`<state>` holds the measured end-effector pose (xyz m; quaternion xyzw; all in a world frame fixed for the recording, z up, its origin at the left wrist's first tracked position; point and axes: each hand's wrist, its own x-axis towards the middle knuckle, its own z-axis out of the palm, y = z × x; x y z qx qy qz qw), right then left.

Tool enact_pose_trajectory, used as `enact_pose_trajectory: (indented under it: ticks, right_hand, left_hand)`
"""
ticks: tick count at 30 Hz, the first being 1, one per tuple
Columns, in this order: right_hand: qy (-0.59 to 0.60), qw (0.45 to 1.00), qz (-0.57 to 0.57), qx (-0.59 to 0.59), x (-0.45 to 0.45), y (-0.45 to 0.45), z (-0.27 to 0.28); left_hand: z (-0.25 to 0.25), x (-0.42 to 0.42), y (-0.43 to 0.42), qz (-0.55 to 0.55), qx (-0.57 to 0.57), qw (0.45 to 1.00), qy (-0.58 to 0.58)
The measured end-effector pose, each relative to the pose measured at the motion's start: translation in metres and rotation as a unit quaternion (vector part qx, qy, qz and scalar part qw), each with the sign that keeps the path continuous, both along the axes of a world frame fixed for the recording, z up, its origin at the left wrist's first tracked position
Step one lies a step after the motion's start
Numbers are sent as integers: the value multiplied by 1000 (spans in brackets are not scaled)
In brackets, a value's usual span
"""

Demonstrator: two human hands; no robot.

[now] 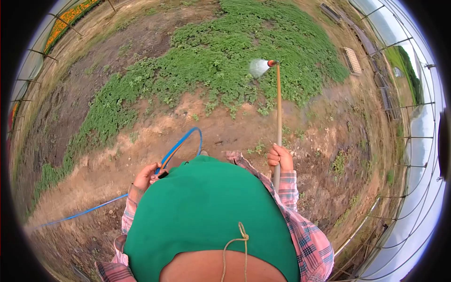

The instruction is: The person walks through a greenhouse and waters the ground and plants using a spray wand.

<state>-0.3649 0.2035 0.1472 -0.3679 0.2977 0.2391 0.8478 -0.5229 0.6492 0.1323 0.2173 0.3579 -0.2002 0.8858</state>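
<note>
My right hand point(280, 157) is closed around a long watering wand point(279, 108), held nearly upright in this view. At its far end a red spray nozzle point(271, 63) throws a white burst of water point(258, 67) to the left. Below the spray spreads a dense patch of low green plants point(211, 61). My left hand point(146, 176) is curled around a blue hose point(176, 143), which bends in a loop before my body. A small dark piece shows beside those fingers; what it is, I cannot tell. My body hides part of the hose and the wand's lower end.
More blue hose point(89, 212) trails over the bare soil point(188, 115) at left. A pale crate point(352, 61) and dark trays point(385, 96) lie along the right side. Metal frame hoops point(418, 137) arch at the right edge. Orange flowers point(70, 21) grow beyond the far left.
</note>
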Motion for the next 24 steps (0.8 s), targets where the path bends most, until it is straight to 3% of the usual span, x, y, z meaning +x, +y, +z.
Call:
enact_pose_trajectory:
  ticks: [2, 5, 9, 14, 17, 24]
  right_hand:
    - [6, 1000, 3, -13, 0, 3, -1]
    - [24, 999, 19, -15, -10, 16, -4]
    - [44, 996, 58, 54, -27, 37, -25]
    - [20, 981, 188, 34, -46, 83, -38]
    - [19, 968, 241, 61, -54, 112, -49]
    - [42, 970, 236, 38, -83, 151, -44]
  left_hand:
    - [18, -3, 5, -25, 28, 999, -17]
    - [35, -11, 7, -21, -25, 999, -26]
    - [53, -23, 12, -19, 9, 1000, -8]
    - [70, -40, 39, -31, 17, 999, -19]
    - [63, -57, 65, -25, 24, 999, -21]
    - [54, -80, 106, 6, 32, 999, 3]
